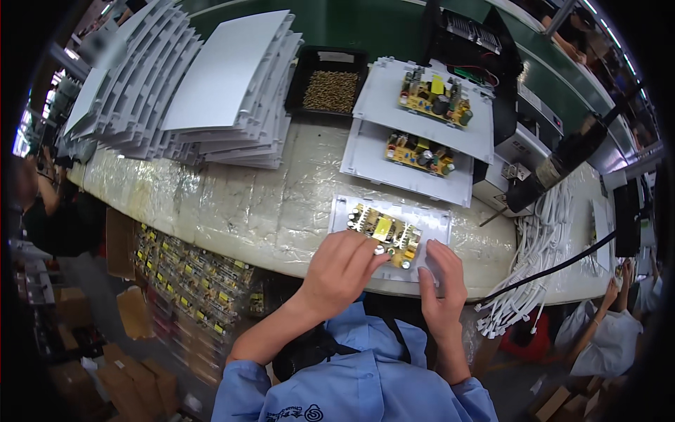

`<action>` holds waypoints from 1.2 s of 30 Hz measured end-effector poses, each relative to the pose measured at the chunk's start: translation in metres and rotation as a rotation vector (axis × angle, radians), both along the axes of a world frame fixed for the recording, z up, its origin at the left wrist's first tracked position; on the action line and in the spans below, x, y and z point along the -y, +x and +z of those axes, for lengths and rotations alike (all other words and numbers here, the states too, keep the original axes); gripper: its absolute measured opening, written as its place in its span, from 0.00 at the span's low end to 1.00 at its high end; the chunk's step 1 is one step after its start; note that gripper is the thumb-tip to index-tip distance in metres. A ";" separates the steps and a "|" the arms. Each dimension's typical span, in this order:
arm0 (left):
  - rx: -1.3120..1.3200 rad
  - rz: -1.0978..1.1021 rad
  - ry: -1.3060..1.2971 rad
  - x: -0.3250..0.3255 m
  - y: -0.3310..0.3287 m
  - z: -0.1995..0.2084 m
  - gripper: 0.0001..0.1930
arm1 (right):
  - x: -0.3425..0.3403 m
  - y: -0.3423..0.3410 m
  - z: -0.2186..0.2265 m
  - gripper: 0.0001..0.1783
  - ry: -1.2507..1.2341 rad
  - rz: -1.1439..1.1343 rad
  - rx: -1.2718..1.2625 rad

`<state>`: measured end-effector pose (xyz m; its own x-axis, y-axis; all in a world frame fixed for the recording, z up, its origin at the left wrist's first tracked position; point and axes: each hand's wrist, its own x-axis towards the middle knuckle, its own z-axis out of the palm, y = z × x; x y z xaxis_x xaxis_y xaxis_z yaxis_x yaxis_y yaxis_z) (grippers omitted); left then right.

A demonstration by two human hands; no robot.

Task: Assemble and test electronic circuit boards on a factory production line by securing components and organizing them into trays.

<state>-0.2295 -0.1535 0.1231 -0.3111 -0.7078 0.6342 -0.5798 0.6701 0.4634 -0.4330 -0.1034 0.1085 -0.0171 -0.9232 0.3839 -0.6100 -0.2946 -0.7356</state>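
Note:
A white plastic panel [439, 224] lies in front of me near the table's edge. On it sits a yellow-brown circuit board [403, 238] with a yellow transformer, pale heat sinks and round capacitors. My left hand [342, 271] is closed at the board's near left side, thumb and fingers bent against it; the fingertips are partly hidden. My right hand [443, 287] rests at the panel's right side, its thumb and fingers apart, with nothing visible between them.
Two more panels [376, 158] with circuit boards [422, 153] lie beyond. White panels [223, 74] are stacked at the left, beside a black tray of brass-coloured screws [330, 90]. A black-handled electric screwdriver [559, 162] hangs at the right above white cables [538, 246]. Boards [190, 278] fill stacked trays below left.

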 end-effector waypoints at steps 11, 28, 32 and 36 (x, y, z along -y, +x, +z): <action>0.101 -0.010 0.154 0.000 0.000 -0.012 0.30 | 0.014 -0.006 0.004 0.31 0.067 0.105 -0.108; 0.091 -0.330 0.476 0.035 0.026 -0.011 0.41 | 0.027 -0.017 0.022 0.32 0.207 0.272 -0.132; 0.092 -0.326 0.461 0.033 0.027 -0.012 0.41 | 0.027 -0.015 0.019 0.33 0.213 0.273 -0.089; 0.082 -0.319 0.423 0.032 0.027 -0.013 0.40 | 0.028 -0.014 0.017 0.33 0.217 0.283 -0.108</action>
<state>-0.2028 -0.1853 0.1100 -0.5889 -0.7587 0.2786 -0.4234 0.5832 0.6932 -0.4469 -0.1311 0.1256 0.2805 -0.9456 0.1648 -0.6039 -0.3073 -0.7355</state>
